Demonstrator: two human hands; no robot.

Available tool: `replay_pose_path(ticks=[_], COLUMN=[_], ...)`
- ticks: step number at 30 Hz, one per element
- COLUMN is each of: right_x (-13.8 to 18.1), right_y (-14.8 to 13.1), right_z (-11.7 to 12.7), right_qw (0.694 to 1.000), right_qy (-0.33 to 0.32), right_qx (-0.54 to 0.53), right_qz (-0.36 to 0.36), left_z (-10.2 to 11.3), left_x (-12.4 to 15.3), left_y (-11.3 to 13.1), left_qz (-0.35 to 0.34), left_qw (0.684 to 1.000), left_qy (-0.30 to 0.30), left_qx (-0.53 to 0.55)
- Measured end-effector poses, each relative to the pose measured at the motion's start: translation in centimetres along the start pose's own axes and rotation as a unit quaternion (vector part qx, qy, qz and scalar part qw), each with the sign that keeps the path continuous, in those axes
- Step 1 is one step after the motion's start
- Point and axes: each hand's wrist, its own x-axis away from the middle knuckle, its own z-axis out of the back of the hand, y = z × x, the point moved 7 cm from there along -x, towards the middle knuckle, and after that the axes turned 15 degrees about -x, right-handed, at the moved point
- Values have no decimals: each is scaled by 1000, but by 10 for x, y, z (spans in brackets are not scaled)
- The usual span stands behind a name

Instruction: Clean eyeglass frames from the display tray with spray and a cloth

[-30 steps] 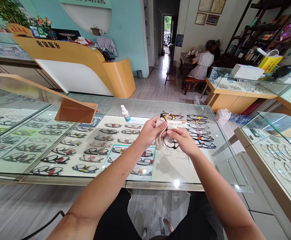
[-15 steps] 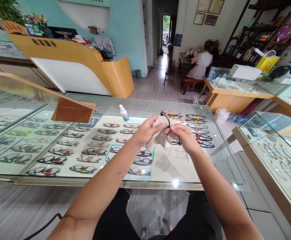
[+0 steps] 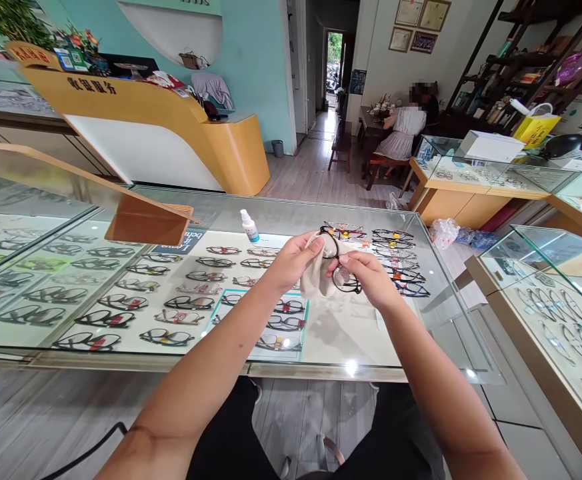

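Above the glass counter, dark-rimmed eyeglasses (image 3: 347, 281) are held between my two hands. My left hand (image 3: 295, 259) pinches a pale cloth (image 3: 315, 283) over the rim and lens on the left side. With closed fingers, my right hand (image 3: 365, 272) grips the frame near its middle, and the other lens hangs tilted beneath those fingers. The cloth droops below my left fingers and partly covers the eyeglasses. A white spray bottle (image 3: 249, 227) with a teal lower part stands on the glass beyond my left hand.
Under the glass of the counter (image 3: 341, 343) lie rows of eyeglasses (image 3: 189, 303). A wood-framed mirror or panel (image 3: 145, 223) stands at the left. Another display case (image 3: 545, 300) is close on the right. Across the room a person (image 3: 405, 130) sits at a table.
My left thumb and fingers have shifted slightly on the cloth, which now hangs in a narrower fold. The eyeglasses have turned a little. The camera view has moved very slightly.
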Motion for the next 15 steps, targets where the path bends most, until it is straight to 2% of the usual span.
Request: replay_pose_path(ticks=[4, 10, 15], right_x=[0, -1, -1], right_y=[4, 9, 6], right_z=[5, 3, 5], right_qw=[1000, 999, 1000], right_qy=[8, 1, 7], right_qx=[-23, -31, -23], right_qz=[-6, -16, -14], left_z=[-3, -5, -6], left_x=[2, 2, 3], left_y=[1, 2, 4], left_qz=[2, 3, 11], left_qw=[1000, 1000, 1000], left_qy=[-29, -1, -18], left_qx=[-3, -9, 16])
